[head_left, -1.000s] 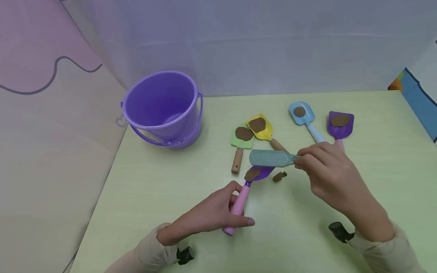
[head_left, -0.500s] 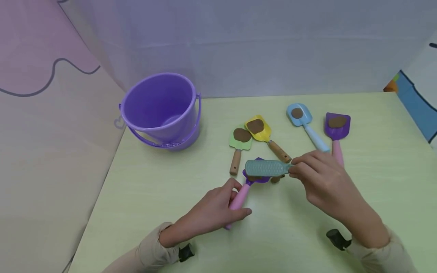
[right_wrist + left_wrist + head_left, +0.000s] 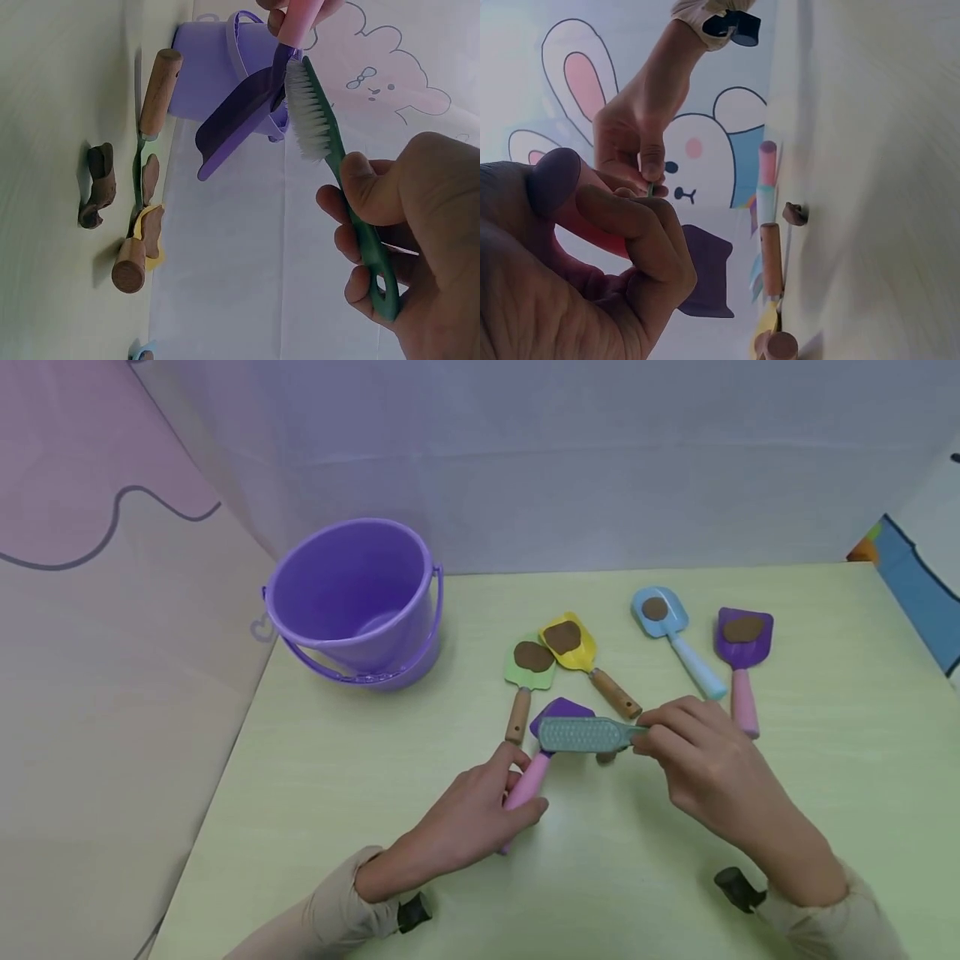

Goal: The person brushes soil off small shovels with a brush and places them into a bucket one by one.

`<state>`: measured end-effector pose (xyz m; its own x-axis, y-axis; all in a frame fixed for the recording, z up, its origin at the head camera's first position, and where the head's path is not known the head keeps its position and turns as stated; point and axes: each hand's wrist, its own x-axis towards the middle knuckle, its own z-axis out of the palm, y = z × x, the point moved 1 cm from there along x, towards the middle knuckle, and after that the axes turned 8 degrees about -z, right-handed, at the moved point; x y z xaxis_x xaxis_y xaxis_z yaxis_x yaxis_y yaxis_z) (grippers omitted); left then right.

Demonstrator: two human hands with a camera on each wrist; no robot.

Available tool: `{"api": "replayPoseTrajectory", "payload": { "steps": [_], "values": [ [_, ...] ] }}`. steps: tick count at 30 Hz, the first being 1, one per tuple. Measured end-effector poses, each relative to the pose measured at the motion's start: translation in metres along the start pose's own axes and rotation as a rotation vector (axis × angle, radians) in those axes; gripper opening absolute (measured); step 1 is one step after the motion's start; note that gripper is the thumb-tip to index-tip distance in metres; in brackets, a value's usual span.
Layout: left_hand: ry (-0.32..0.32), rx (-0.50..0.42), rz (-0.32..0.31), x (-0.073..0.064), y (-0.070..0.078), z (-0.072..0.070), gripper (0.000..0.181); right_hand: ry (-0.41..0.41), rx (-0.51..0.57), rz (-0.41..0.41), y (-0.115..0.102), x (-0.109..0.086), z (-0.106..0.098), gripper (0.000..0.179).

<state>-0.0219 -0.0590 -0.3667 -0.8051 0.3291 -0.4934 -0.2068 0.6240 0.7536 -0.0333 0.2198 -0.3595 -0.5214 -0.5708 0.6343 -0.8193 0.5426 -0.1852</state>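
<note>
My left hand [image 3: 465, 814] grips the pink handle of a small purple toy shovel [image 3: 558, 710], raised above the table. In my right hand [image 3: 712, 768] is a green brush [image 3: 577, 735], pinched by its handle between thumb and fingers. The right wrist view shows the brush's white bristles [image 3: 306, 112] at the shovel's neck end, by the blade. From the head, the brush back covers part of that blade, so whatever lies there is hidden. A brown clay-like lump [image 3: 97, 184] lies on the table below, mostly behind the brush in the head view.
A purple bucket [image 3: 352, 652] stands at the back left. Behind the hands lie a green shovel [image 3: 519, 714], a yellow shovel [image 3: 585, 656], a light blue shovel [image 3: 693, 664] and another purple shovel [image 3: 742, 647], each with a brown patch on its blade.
The brush has come down and slightly left onto the shovel's neck end, covering the brown patch seen there earlier. The held shovel has shifted slightly up and turned its blade.
</note>
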Motion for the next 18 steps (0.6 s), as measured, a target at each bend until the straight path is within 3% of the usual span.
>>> {"api": "replayPoseTrajectory", "payload": {
  "steps": [10, 18],
  "values": [
    [-0.02, -0.006, 0.014, 0.0011, -0.0014, -0.0024, 0.036, 0.045, -0.073, -0.058, 0.0035, 0.0024, 0.0005, 0.024],
    [-0.029, -0.003, 0.03, 0.003, 0.0012, -0.0041, 0.037, 0.045, -0.112, -0.05, 0.0042, 0.002, -0.0008, 0.028]
  ]
}}
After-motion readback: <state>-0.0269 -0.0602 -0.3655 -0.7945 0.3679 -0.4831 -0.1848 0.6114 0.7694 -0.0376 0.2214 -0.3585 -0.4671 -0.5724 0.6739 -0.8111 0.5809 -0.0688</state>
